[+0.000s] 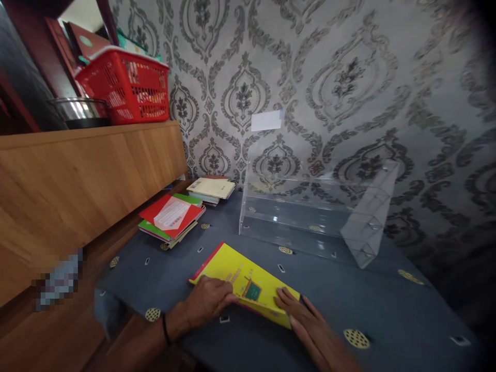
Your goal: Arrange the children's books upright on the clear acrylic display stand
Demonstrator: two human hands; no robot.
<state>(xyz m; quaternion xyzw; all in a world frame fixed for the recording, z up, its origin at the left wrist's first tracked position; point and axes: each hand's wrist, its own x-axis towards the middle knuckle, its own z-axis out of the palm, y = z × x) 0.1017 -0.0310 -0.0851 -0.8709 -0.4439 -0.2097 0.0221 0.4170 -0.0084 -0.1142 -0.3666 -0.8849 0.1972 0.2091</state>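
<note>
A yellow book (248,274) with a red spine lies at a slant near the front of the table, a small green chalkboard picture on its cover. At its near left edge, my left hand (211,299) is closed with curled fingers gripping the book; a black band circles that wrist. My right hand (306,320) holds the right end, some fingers resting on the cover and the thumb at the near corner. The book's near edge is slightly raised between the hands. Its underside is hidden.
Behind stands a clear acrylic tiered rack (294,217) with a white label (266,120). Left of it are a stack of red and green books (172,214) and a stack with a cream book (211,187). A red basket (127,85) and steel bowl (81,109) sit on a wooden cabinet (93,181).
</note>
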